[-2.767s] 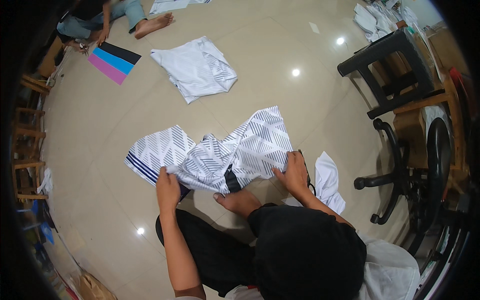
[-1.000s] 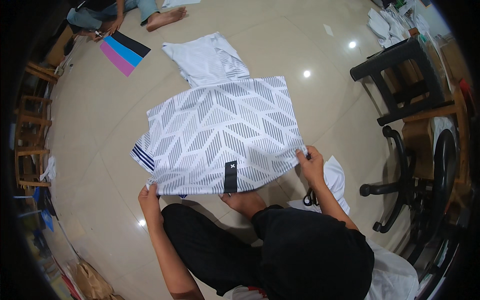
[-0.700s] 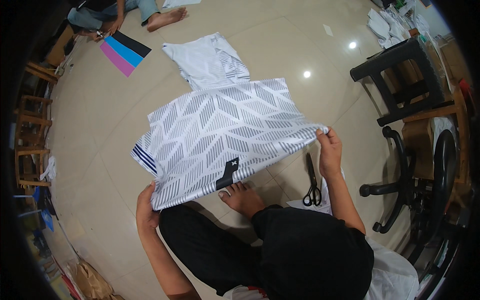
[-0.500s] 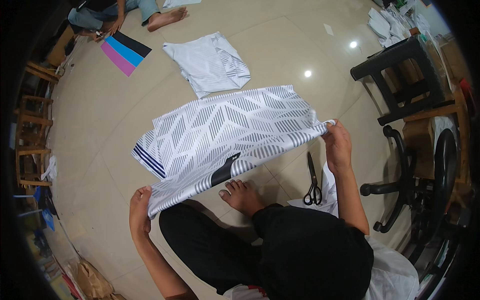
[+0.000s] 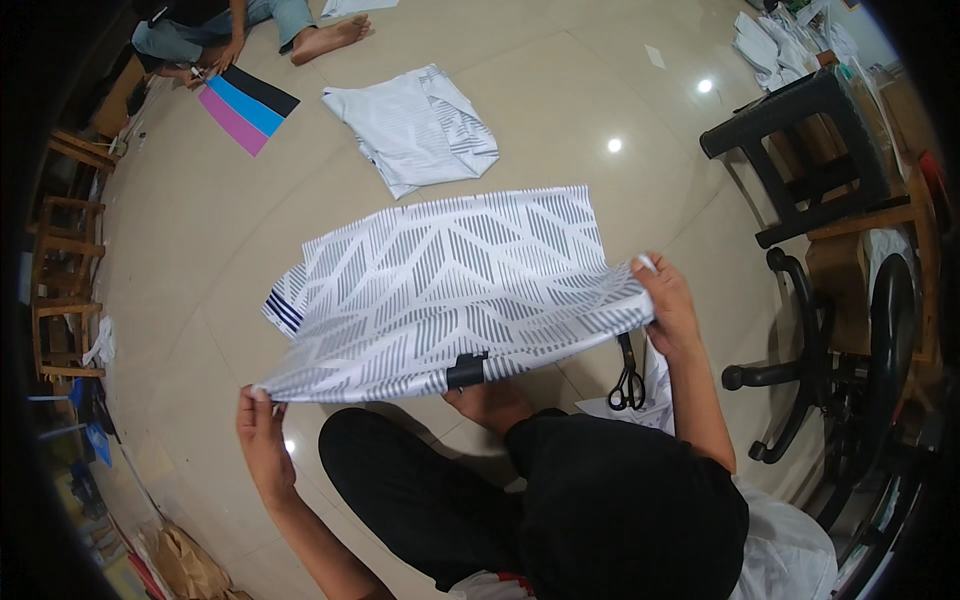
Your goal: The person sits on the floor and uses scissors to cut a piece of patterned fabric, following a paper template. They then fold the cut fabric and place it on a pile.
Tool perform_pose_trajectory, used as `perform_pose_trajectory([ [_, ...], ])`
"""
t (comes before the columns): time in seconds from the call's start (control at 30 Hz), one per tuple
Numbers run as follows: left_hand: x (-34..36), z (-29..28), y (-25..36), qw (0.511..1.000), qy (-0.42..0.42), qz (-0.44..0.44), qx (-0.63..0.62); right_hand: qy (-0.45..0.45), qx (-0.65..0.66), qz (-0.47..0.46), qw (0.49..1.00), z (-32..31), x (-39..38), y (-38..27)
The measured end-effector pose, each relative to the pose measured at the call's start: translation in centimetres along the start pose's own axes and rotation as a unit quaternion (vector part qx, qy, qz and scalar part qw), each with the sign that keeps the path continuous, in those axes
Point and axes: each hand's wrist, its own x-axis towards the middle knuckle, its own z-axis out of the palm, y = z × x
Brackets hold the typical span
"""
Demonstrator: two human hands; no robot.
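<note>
A white fabric piece (image 5: 440,260) with grey striped zigzag patterning stretches between my two hands over the floor. My left hand (image 5: 265,430) is closed, pinching its near left corner between thumb and fingers. At the near right corner, my right hand (image 5: 665,300) grips the cloth the same way. The near edge is lifted and sags a little, with a black patch (image 5: 466,371) at its middle, above my bare foot. The far part seems to lie on the floor. From under its left side pokes a fabric end with dark blue stripes (image 5: 284,312).
Black-handled scissors (image 5: 627,385) lie by my right forearm, partly under the fabric, beside white cloth scraps (image 5: 655,395). Beyond is a folded white fabric pile (image 5: 410,130). At the far left another person's hand (image 5: 232,50) is near coloured strips (image 5: 245,110). A black stool (image 5: 790,150) stands right.
Both hands have shifted with the fabric: the left outward and nearer to me, the right slightly down. The near edge now covers most of my foot and the scissors' blades.
</note>
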Motion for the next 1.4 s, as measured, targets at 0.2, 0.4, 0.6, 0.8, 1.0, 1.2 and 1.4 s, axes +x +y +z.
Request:
perform_pose_trajectory([
  [0.2,-0.5,-0.9,7.8,0.982,-0.001,0.158,-0.108,-0.142,0.059,-0.140,0.978,2.2,-2.5,-9.3],
  [0.4,-0.9,2.2,14.2,0.972,0.029,0.222,-0.073,-0.211,0.047,-0.209,0.954,2.8,-1.8,-13.5],
  [0.6,0.8,-1.5,15.8,0.964,-0.029,0.264,-0.010,-0.199,0.047,-0.325,0.923,0.4,-0.2,-17.2],
  [0.8,1.8,-4.6,16.9,0.935,0.036,0.334,0.114,-0.161,-0.181,-0.349,0.905,3.7,2.1,-19.6],
  [1.0,5.2,-3.6,18.8,0.874,0.083,0.337,0.341,-0.214,-0.405,-0.345,0.819,7.0,8.4,-23.4],
  [1.2,9.5,-1.8,21.2,0.841,0.057,0.389,0.372,-0.170,-0.316,-0.394,0.846,10.2,11.5,-26.3],
  [1.4,7.2,-1.3,21.6,0.840,0.132,0.418,0.321,-0.083,-0.281,-0.430,0.854,10.4,8.0,-25.7],
])
